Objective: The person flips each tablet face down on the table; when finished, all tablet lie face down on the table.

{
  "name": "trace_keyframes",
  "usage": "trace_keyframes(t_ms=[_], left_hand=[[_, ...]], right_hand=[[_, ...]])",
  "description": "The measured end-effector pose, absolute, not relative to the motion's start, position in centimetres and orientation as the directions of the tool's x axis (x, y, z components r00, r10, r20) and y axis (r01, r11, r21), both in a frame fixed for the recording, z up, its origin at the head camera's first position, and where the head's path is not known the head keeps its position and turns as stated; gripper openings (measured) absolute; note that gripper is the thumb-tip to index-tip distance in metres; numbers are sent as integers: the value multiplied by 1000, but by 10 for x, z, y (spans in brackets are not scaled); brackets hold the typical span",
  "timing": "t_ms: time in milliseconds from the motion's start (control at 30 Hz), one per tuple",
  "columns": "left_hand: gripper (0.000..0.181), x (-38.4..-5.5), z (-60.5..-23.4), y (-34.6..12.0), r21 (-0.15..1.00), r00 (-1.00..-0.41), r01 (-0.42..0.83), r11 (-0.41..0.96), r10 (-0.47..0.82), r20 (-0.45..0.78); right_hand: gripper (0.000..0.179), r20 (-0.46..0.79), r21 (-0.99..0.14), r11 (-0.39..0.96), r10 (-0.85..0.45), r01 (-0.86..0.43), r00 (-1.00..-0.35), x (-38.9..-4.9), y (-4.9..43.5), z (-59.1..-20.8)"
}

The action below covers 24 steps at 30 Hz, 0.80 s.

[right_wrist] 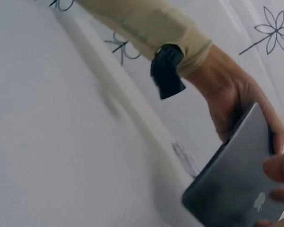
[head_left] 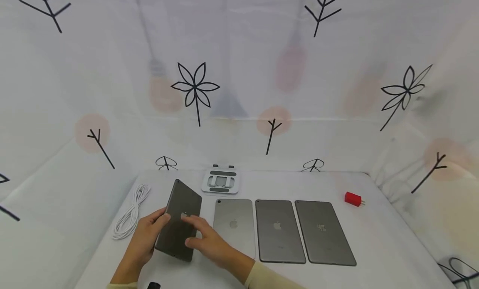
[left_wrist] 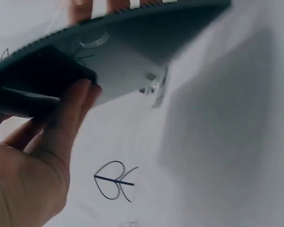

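Note:
A dark grey tablet [head_left: 174,235] is tilted up off the table, its back with an apple logo facing the head camera. My left hand [head_left: 144,237] grips it by the left edge, the thumb lying on the back. The fingers of my right hand [head_left: 217,245] are extended over the back, close to the logo; whether all of them touch it is hard to tell. To the right lie a silver tablet [head_left: 233,212], a grey tablet [head_left: 281,241] and a darker grey tablet [head_left: 329,241], side by side with backs up.
Behind the silver tablet is a white folding stand [head_left: 219,190] with grey pads. A coiled white cable [head_left: 129,218] lies at the left edge of the white table [head_left: 381,243]. Toward the right sits a red plug adapter [head_left: 353,198]. A patterned white cloth [head_left: 239,147] hangs behind.

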State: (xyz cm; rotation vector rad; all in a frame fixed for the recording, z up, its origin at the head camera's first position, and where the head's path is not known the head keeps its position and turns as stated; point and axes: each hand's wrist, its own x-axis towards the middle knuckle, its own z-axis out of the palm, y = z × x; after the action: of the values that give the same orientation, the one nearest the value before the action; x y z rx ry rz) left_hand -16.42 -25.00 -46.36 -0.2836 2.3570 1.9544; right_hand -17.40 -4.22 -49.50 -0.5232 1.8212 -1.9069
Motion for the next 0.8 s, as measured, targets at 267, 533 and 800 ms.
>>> trace_keyframes(t_ms=[267, 533, 800], left_hand=[[54, -172, -481, -259, 975, -967, -219, -46, -126, -223], [62, -180, -506, -275, 967, -950, -253, -39, -180, -256], [62, -185, -524, -281, 939, -933, -329, 96, -184, -308]], right_hand=[[65, -128, -975, -136, -290, 173, -948, -182, -33, -504], [70, -112, -954, -238, -280, 182, -953, -188, -29, -515], [66, -123, -955, -231, -269, 188, -955, -192, -29, -522]])
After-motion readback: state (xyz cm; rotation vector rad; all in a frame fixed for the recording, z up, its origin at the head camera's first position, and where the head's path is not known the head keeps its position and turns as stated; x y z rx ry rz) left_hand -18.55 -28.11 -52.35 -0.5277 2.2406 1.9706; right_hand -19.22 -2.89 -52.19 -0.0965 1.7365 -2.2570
